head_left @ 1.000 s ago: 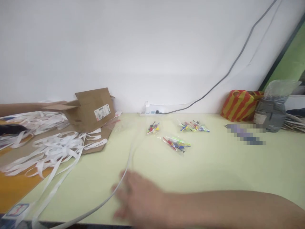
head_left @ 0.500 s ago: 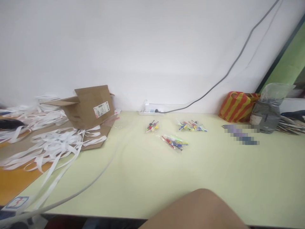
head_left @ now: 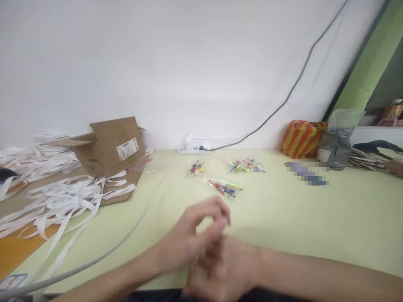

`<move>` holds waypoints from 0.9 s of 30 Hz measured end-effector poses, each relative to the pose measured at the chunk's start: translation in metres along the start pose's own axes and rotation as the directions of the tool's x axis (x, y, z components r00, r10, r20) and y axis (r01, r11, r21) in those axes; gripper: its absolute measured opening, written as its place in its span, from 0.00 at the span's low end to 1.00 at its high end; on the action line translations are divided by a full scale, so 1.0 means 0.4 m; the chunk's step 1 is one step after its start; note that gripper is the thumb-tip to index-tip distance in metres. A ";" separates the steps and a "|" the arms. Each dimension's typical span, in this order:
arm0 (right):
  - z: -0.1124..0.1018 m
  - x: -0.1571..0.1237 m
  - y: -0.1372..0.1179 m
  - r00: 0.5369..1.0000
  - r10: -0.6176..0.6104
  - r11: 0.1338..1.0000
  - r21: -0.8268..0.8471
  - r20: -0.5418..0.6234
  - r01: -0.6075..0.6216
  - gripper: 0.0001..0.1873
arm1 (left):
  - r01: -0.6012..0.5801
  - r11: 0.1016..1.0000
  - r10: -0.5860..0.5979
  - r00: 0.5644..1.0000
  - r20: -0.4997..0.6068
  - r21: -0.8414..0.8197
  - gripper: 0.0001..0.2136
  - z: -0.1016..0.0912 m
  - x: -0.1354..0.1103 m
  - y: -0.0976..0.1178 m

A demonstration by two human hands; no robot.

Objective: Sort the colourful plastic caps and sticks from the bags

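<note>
My left hand (head_left: 192, 235) is over the near part of the table, its fingers curled and the thumb brought close to the fingertips. Whether something small is between them I cannot make out. Just below and to the right, my right hand (head_left: 225, 268) crosses close to it, partly overlapped and smeared by motion, so its fingers are unclear. Beyond both hands lies a clear bag of colourful plastic sticks (head_left: 225, 188), which neither hand appears to touch. Two similar groups sit farther back: a small bag (head_left: 195, 168) and a wider pile of bags (head_left: 247, 165).
An open cardboard box (head_left: 113, 147) stands at left beside tangled white straps (head_left: 72, 197). A grey cable (head_left: 116, 247) crosses the table. Against the wall is a power strip (head_left: 193, 150). A striped bag (head_left: 300, 138) and a grey bag (head_left: 335, 149) stand at right.
Both my hands have come into view together at the bottom centre, where only bare skin showed before. The view has shifted slightly, and the bagged sticks lie as before.
</note>
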State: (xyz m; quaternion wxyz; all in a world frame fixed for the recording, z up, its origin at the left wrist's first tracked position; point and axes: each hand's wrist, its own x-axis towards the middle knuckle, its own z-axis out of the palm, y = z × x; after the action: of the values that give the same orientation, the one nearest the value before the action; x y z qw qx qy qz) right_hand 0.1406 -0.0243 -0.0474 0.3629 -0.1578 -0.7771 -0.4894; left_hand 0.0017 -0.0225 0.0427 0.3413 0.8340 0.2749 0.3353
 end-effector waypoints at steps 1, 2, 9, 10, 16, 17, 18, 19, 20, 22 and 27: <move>0.026 -0.015 0.051 0.995 0.013 0.997 0.077 0.098 -0.021 0.28 | 0.036 0.999 -0.039 0.990 -0.135 -0.023 0.15 0.000 0.035 -0.032; 0.053 -0.029 0.101 0.969 0.045 0.982 0.165 0.242 -0.087 0.27 | 0.073 0.997 -0.075 0.966 -0.246 -0.016 0.15 0.001 0.069 -0.069; 0.166 -0.132 0.276 0.379 0.462 0.548 0.078 0.802 -0.833 0.20 | 0.156 0.824 0.044 0.941 -0.335 0.545 0.16 -0.002 0.167 -0.351; 0.166 -0.146 0.273 0.343 0.480 0.515 0.057 0.807 -0.855 0.23 | 0.129 0.773 0.050 0.963 -0.263 0.621 0.20 -0.007 0.161 -0.375; 0.149 -0.203 0.273 0.164 0.490 0.469 -0.100 0.856 -0.878 0.40 | 0.050 0.711 0.014 0.996 -0.085 0.701 0.33 -0.032 0.132 -0.398; 0.150 -0.209 0.283 0.168 0.484 0.464 -0.090 0.859 -0.881 0.41 | 0.031 0.711 0.007 0.999 -0.051 0.703 0.35 -0.033 0.132 -0.393; 0.151 -0.215 0.295 0.177 0.485 0.453 -0.074 0.856 -0.888 0.41 | 0.010 0.708 0.001 1.000 -0.015 0.706 0.38 -0.034 0.133 -0.390; 0.152 -0.220 0.307 0.181 0.497 0.436 -0.063 0.849 -0.898 0.40 | -0.012 0.704 -0.004 1.000 0.021 0.710 0.40 -0.034 0.135 -0.388; 0.154 -0.227 0.320 0.172 0.515 0.412 -0.067 0.840 -0.909 0.38 | -0.030 0.697 -0.012 0.999 0.053 0.716 0.42 -0.033 0.136 -0.387; 0.155 -0.240 0.344 0.102 0.550 0.358 -0.123 0.829 -0.926 0.33 | -0.054 0.684 -0.036 0.994 0.107 0.728 0.41 -0.032 0.138 -0.390; 0.150 -0.259 0.375 -0.062 0.528 0.272 -0.237 0.847 -0.932 0.29 | -0.036 0.722 -0.089 0.986 0.144 0.691 0.36 -0.028 0.135 -0.387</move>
State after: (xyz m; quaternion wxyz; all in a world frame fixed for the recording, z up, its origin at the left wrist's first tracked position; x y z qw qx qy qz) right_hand 0.2773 0.1103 -0.0404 0.1852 -0.6869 -0.6908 0.1290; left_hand -0.0084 0.1142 -0.0477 0.0322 0.9220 0.3624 0.1327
